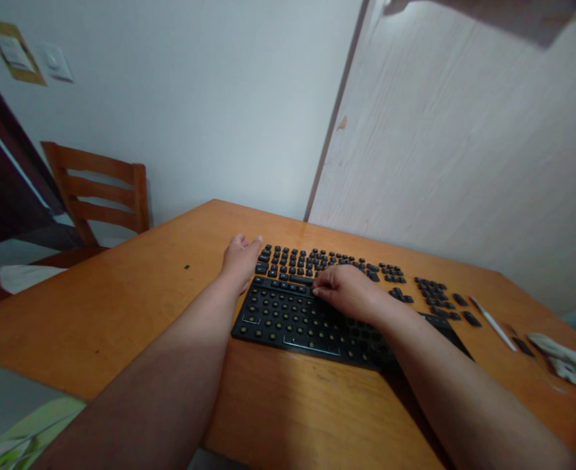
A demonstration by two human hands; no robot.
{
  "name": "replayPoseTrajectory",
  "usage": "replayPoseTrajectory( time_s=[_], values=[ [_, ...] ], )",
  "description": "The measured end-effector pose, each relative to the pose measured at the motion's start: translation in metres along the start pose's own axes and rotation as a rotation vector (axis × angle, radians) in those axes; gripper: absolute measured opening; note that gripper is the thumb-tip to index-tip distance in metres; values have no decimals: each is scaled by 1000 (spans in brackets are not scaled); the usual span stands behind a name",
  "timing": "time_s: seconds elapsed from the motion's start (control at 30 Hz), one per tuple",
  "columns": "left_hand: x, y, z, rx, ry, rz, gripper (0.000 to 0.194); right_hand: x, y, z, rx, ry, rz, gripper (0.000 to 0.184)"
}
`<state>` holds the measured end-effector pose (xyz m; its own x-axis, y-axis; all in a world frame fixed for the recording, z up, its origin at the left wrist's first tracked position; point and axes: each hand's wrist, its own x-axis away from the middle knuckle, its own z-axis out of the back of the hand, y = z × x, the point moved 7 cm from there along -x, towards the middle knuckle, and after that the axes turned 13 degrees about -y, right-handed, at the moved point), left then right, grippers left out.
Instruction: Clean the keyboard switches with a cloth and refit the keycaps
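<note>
A black keyboard (288,318) lies near the table's front edge, with most key posts bare and several keycaps fitted along its far row. My right hand (344,287) reaches over its middle, thumb and fingers pinched on a small black keycap at the far row, mostly hidden by the fingertips. My left hand (240,261) rests at the keyboard's far left corner, fingers apart and holding nothing. Just beyond the keyboard, loose black keycaps (292,262) stand in rows. My right forearm covers part of the keyboard's right side.
On the right of the wooden table (165,281) lie a white pen-like stick (496,324), a small dark piece (523,346) and a pale cloth (564,359). One tiny black piece (186,266) sits at left. A wooden chair (99,189) stands beyond the left edge; walls rise behind.
</note>
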<state>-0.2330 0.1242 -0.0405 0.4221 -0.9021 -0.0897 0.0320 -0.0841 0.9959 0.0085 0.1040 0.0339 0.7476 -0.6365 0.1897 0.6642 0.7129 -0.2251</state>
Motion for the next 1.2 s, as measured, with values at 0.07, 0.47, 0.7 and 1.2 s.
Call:
replayPoseTrajectory(
  time_s=[0.07,0.47,0.7,1.2],
  values=[
    [0,0,0,4,2,7,80,3,2,5,7,11,3,18],
    [5,7,-1,-22,6,37,78,25,-14,10,95,-98,1,30],
    [4,7,-1,-23,9,24,78,23,-21,6,155,-139,-11,32],
    [6,9,1,-48,22,30,75,24,-17,10,136,-126,-3,32]
  ],
)
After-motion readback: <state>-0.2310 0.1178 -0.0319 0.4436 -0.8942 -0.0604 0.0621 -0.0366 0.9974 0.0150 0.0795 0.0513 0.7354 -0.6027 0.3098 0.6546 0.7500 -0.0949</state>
